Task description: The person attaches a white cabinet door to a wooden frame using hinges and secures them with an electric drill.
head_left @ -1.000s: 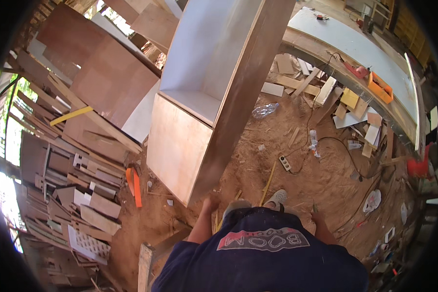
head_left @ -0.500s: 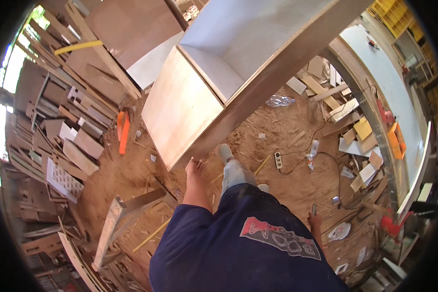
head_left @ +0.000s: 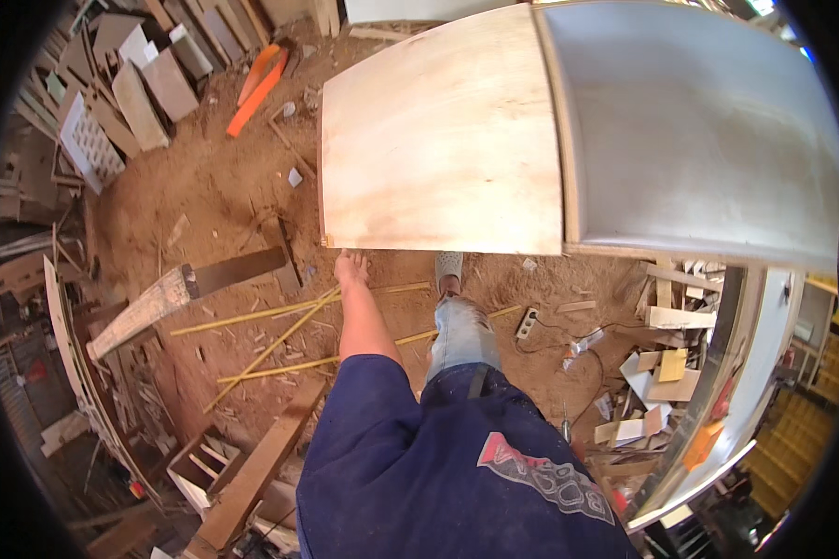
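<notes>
A large wooden cabinet point(head_left: 443, 140) with a pale plywood panel fills the upper part of the view. Beside that panel, on the right, is its open compartment point(head_left: 690, 140), lined in smooth grey-white. My left hand point(head_left: 351, 269) is at the panel's near left corner, fingers stretched out and apart, fingertips at the lower edge. Whether they bear any weight cannot be seen. Low on my right side a slender metal tool point(head_left: 566, 429) sticks up past my dark blue shirt. The right hand at its lower end is almost wholly hidden by the shirt.
Long yellow strips point(head_left: 289, 337) and a dark wooden trestle point(head_left: 238, 272) lie on the sandy floor to the left. A power strip point(head_left: 528, 323) with its cable is right of my leg. Offcuts point(head_left: 657, 377) pile beside a long bench point(head_left: 732, 391). Boards lean at far left.
My view has turned to the right, so the cabinet now appears nearly square-on and closer. My left hand remains by the panel's corner. The right hand has slipped mostly behind the shirt.
</notes>
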Action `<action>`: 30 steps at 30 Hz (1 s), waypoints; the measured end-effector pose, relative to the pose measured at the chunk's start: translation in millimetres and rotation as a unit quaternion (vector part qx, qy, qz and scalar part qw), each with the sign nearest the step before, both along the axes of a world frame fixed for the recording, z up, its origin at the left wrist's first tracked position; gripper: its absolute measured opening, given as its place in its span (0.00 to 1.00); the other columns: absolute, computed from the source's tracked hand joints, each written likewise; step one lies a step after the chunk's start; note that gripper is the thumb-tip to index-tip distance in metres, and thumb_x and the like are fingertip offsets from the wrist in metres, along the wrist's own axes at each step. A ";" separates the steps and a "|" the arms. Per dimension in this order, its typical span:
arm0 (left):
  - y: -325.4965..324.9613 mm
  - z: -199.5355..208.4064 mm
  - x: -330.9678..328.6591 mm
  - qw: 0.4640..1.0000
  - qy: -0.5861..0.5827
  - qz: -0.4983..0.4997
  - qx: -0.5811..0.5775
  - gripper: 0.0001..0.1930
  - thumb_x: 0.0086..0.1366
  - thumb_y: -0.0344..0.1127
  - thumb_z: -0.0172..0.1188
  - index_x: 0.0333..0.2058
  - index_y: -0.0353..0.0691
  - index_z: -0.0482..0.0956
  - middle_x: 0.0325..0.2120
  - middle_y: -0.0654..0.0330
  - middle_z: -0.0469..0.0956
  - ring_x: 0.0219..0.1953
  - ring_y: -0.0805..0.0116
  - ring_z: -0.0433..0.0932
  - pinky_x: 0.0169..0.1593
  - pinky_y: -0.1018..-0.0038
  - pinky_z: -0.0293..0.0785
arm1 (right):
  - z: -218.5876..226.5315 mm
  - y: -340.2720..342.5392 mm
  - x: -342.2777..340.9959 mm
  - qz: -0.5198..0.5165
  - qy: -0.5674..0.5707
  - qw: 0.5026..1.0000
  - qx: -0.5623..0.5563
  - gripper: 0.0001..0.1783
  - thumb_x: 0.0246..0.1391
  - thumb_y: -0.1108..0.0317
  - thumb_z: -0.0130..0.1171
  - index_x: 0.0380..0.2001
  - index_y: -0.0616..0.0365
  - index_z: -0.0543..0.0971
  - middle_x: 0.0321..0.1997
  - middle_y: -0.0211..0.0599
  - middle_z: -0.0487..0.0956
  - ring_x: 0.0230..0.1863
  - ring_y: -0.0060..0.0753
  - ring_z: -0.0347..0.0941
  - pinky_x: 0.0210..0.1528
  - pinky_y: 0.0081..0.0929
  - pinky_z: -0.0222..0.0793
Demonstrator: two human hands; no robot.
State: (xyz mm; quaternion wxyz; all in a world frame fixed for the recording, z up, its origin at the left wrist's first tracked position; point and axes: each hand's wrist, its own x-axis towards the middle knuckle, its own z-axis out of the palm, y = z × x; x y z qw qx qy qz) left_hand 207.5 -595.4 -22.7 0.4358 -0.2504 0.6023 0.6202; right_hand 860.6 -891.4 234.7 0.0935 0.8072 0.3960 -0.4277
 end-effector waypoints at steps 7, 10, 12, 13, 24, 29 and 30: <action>24.9 -24.2 -42.6 0.992 -0.014 0.057 -0.114 0.28 0.75 0.50 0.45 0.64 0.35 0.65 0.62 0.49 0.70 0.63 0.51 0.72 0.60 0.58 0.72 | 16.2 162.0 -59.9 -0.061 0.035 0.997 -0.027 0.17 0.62 0.55 0.62 0.29 0.58 0.76 0.20 0.32 0.75 0.17 0.25 0.70 0.21 0.31 0.64; 23.1 -47.3 -59.0 0.989 -0.028 0.045 -0.136 0.21 0.74 0.43 0.48 0.59 0.36 0.70 0.56 0.53 0.75 0.56 0.56 0.76 0.54 0.61 0.75 | 0.8 173.6 -50.0 -0.019 0.027 0.999 0.033 0.16 0.63 0.59 0.61 0.28 0.60 0.72 0.18 0.32 0.73 0.18 0.26 0.69 0.22 0.30 0.64; 29.4 -59.5 -61.2 0.984 -0.034 0.046 -0.168 0.16 0.73 0.32 0.51 0.56 0.35 0.72 0.51 0.52 0.79 0.52 0.55 0.80 0.51 0.60 0.80 | 1.2 190.7 -63.5 -0.040 0.029 0.999 0.007 0.17 0.63 0.59 0.61 0.28 0.60 0.72 0.19 0.33 0.73 0.19 0.27 0.70 0.24 0.31 0.65; 30.9 -67.1 -59.5 0.984 -0.037 0.040 -0.171 0.16 0.73 0.32 0.51 0.56 0.35 0.72 0.51 0.52 0.79 0.52 0.55 0.80 0.51 0.60 0.80 | 4.3 199.8 -72.2 -0.057 0.034 0.998 -0.015 0.17 0.62 0.58 0.62 0.28 0.60 0.73 0.19 0.35 0.74 0.20 0.29 0.71 0.25 0.32 0.66; 16.1 -87.4 -53.1 0.982 -0.041 -0.013 -0.185 0.08 0.72 0.34 0.58 0.47 0.39 0.78 0.40 0.58 0.83 0.40 0.63 0.85 0.39 0.69 0.86 | 3.9 195.2 -71.1 0.001 -0.013 1.000 -0.016 0.19 0.61 0.56 0.62 0.27 0.61 0.72 0.19 0.38 0.73 0.22 0.37 0.74 0.28 0.37 0.68; 18.0 -29.6 35.8 0.993 -0.071 -0.083 -0.049 0.15 0.74 0.41 0.57 0.52 0.39 0.76 0.49 0.58 0.80 0.54 0.61 0.78 0.58 0.63 0.77 | -13.4 171.6 -48.2 -0.018 -0.019 1.000 -0.011 0.17 0.62 0.57 0.61 0.30 0.61 0.73 0.21 0.36 0.75 0.22 0.32 0.74 0.27 0.34 0.68; 11.2 -15.5 63.8 0.993 -0.075 -0.087 -0.013 0.16 0.74 0.42 0.58 0.53 0.39 0.76 0.51 0.58 0.79 0.56 0.61 0.77 0.62 0.61 0.74 | -25.5 157.8 -27.4 -0.034 -0.002 0.999 -0.011 0.16 0.62 0.57 0.61 0.31 0.60 0.73 0.21 0.34 0.75 0.22 0.31 0.74 0.27 0.33 0.68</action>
